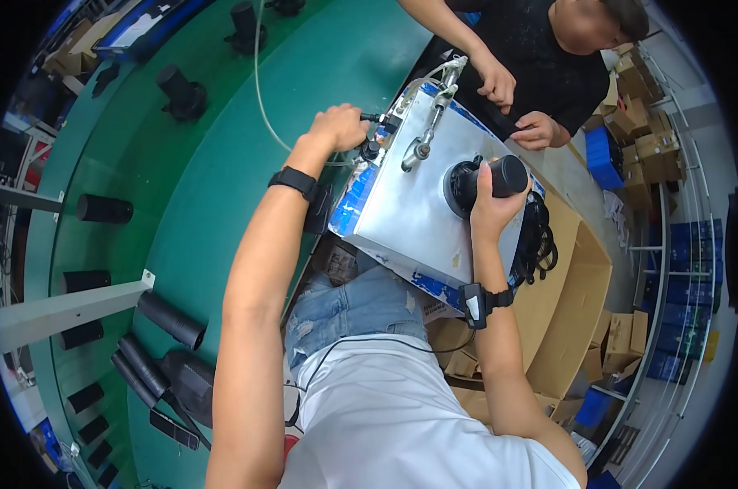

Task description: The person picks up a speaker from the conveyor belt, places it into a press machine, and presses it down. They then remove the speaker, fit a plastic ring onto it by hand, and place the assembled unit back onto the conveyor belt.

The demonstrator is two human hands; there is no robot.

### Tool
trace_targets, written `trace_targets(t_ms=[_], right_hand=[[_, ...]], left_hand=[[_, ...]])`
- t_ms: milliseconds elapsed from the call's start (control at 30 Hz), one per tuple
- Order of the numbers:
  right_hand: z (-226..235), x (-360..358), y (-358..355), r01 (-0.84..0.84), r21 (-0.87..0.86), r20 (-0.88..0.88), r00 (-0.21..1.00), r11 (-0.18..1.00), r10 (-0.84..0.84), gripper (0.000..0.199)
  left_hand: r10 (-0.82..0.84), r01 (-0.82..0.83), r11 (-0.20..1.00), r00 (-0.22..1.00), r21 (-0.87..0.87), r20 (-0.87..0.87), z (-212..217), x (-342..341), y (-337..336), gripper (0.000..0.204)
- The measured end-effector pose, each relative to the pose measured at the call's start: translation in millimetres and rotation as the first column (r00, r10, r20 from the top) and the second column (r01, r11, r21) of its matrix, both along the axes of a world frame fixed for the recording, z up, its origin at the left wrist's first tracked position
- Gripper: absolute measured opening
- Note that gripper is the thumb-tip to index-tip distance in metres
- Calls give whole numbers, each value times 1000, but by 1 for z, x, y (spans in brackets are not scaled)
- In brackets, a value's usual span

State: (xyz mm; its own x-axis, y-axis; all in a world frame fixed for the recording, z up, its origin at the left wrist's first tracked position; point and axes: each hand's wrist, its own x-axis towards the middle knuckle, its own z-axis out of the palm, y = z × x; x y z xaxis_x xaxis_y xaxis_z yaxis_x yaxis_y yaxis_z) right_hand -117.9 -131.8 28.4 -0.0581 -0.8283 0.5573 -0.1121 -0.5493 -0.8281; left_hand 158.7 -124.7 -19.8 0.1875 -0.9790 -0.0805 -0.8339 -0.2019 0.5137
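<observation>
A silver metal box (422, 196) with blue, worn edges stands in front of me. On its top sits a black cylindrical part (510, 175) with a wider ring-shaped base, tilted to the right in view. My right hand (493, 208) is wrapped round this cylinder from the near side, thumb upward. At the box's far left corner, my left hand (336, 129) is closed on a black lever (374, 118) beside hose fittings; the fingers partly hide it. Between the hands, a metal toggle clamp (422, 147) rises from the box top.
Across the box, a co-worker's hands (516, 106) handle a dark piece. Black cables (536, 244) hang at the box's right side, above an open cardboard carton (577, 285). Several black cylinders (171, 320) lie on the green conveyor (198, 212) at left. A clear hose (259, 81) crosses the belt.
</observation>
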Motion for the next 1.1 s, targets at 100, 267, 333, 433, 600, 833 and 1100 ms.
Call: trace_targets(t_ms=[100,267,333,433,600,833,1100], right_hand=[[32,-8,-11,205,-290,-378,873,935,-308,41],[174,48,52,-85,-283,34,995,955,99,37],[149,77,55,-381,-220,-83,925,898,371,46],[114,112,94,-638,14,85,768,770,635,65],[75,119,114,-781,141,-416,511,608,752,73],[29,52,119,-662,553,-221,469,505,855,57],[38,24,120,-677,613,57,552,408,832,56]], left_hand=[[83,-104,900,994,-423,-69,-15,9,34,44],[0,-27,453,1000,-891,-30,140,-19,145,53],[-93,87,562,995,-822,42,170,-52,159,70],[-108,-136,662,956,-737,-273,146,-50,165,68],[452,-630,594,776,-500,-441,69,94,196,74],[866,-826,331,458,-456,-202,-33,251,225,75],[922,-623,263,387,-736,1,-1,280,234,59]])
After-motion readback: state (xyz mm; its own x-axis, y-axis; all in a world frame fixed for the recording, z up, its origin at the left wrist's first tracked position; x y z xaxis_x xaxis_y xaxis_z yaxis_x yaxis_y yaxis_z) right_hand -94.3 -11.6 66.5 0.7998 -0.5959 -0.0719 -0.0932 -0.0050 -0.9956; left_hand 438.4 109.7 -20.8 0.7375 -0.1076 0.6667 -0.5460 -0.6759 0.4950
